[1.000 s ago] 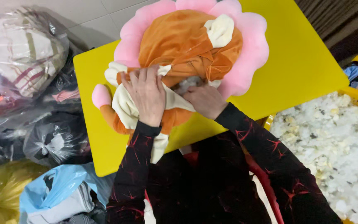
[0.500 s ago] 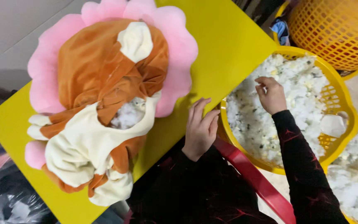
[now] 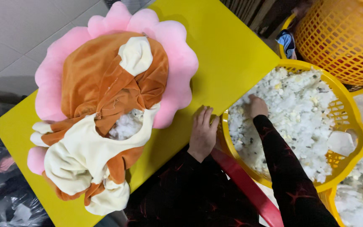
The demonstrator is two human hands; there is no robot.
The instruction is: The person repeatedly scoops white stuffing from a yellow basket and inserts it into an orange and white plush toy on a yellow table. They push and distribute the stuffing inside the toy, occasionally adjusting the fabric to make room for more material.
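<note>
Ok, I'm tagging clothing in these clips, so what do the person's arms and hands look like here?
Both arms wear long black sleeves with thin red, crack-like streaks, reaching the wrists. The left hand and right hand are bare: no gloves, and no rings or watch that I can see.

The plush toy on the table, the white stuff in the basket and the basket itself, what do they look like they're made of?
Plush toy: soft velvety fabric in orange, cream and pink, with a short matte nap and loose folds. White filling: fluffy clumps, probably shredded foam or polyester fibre; the right hand digs into it. Yellow basket: glossy moulded plastic with a lattice wall. The left hand rests on the table edge.
</note>
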